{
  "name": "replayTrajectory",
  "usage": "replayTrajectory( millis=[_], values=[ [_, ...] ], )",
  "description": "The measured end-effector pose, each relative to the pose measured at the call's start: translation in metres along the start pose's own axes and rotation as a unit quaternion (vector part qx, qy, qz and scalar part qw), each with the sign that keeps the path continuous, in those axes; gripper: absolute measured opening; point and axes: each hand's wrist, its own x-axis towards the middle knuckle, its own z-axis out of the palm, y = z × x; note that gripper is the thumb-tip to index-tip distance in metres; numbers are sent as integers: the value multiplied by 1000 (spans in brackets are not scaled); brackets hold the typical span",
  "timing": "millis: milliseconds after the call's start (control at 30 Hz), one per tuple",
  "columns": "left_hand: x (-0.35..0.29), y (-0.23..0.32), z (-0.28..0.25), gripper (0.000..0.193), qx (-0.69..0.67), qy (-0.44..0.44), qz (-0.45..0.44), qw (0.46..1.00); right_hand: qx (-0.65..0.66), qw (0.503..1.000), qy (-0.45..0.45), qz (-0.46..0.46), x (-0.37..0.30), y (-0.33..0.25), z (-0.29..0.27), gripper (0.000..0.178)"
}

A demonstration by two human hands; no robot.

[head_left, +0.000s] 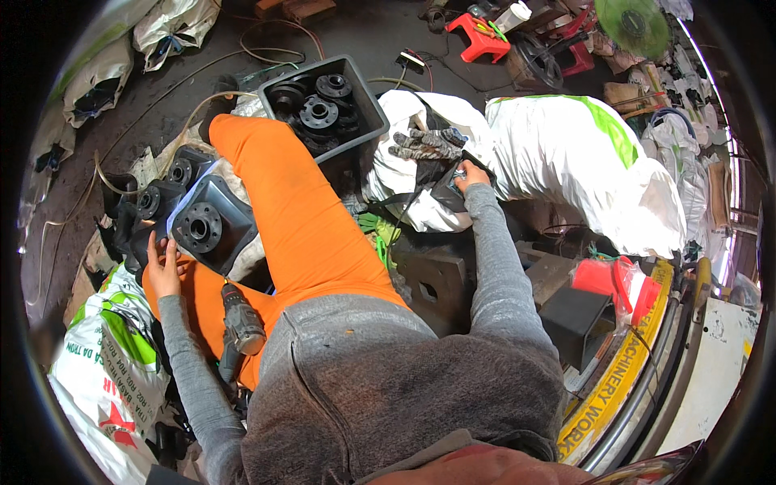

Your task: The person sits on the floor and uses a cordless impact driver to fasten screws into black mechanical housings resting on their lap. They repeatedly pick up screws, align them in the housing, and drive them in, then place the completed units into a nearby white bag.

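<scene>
My left hand (pixel 166 271) is at the left, fingers stretched out and apart, by the near left edge of a black square part with a round drilled flange (pixel 199 227). Whether the fingertips touch it, I cannot tell. My right hand (pixel 472 176) reaches over a dark open container (pixel 453 192), its fingertips pinched together. Something small and shiny shows at them, too small to name. Striped work gloves (pixel 430 145) lie just beyond. A cordless drill (pixel 242 325) rests on my orange trouser leg.
A grey crate (pixel 373 129) of black flanged parts stands ahead. More black flanged parts (pixel 149 202) are at the left. White sacks (pixel 578 162) bulge on the right. A red stool (pixel 478 39) and a green fan (pixel 632 26) stand farther off. Hoses (pixel 137 125) cross the floor.
</scene>
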Motion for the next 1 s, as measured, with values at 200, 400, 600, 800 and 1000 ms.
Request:
replayTrajectory(
  millis=[200, 400, 600, 800, 1000],
  values=[
    [-29, 31, -30, 54, -58, -8, 9, 998, 523, 835, 12, 171, 10, 57, 24, 28],
    [-70, 51, -43, 54, -27, -36, 26, 999, 824, 524, 0, 215, 3, 62, 10, 17],
    [-117, 61, -63, 49, 83, -171, -16, 982, 857, 464, 7, 224, 6, 84, 27, 16],
    [-150, 66, -71, 49, 38, -198, -29, 979, 881, 413, 11, 230, -7, 61, 19, 10],
    [-182, 69, -76, 59, 303, -352, 58, 884, 903, 346, 31, 251, -6, 72, 29, 25]
  ],
)
